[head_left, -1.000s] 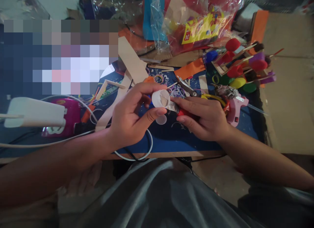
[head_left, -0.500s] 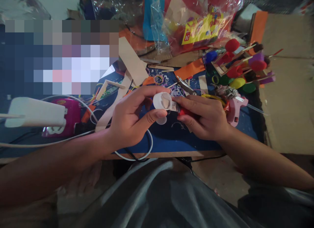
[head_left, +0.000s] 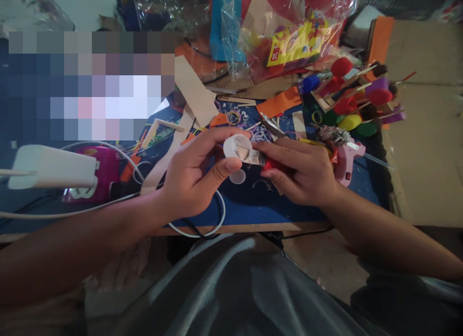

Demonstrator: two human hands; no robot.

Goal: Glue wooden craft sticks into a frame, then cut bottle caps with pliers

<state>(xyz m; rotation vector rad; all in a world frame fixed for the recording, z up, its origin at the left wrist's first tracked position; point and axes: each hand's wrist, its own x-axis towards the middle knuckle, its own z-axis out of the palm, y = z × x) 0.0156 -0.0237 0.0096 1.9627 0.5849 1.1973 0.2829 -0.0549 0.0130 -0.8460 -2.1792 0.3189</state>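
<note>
A white plastic cap (head_left: 229,150) is pinched between the thumb and fingers of my left hand (head_left: 197,174), its open side facing me. My right hand (head_left: 302,169) is closed round a red-handled cutter (head_left: 269,164), most of it hidden by the fingers. The cutter's metal end (head_left: 256,157) meets the cap's right rim. A pale, pointed shape shows inside the cap; I cannot tell whether it is the blade. Below the cap, a second round white cap (head_left: 237,176) lies on the blue table (head_left: 249,208).
Pliers (head_left: 273,126) and a pink glue gun (head_left: 347,160) lie right of centre. Behind them stands a stick frame with coloured caps (head_left: 349,102). Left are a white charger (head_left: 52,166), a magenta socket block (head_left: 108,167) and looping cables (head_left: 224,213). Plastic bags and card strips (head_left: 197,90) fill the back.
The held cap has tilted and shifted slightly left, so more of its inside shows. The lower cap on the table is more exposed. Both hands keep their grips.
</note>
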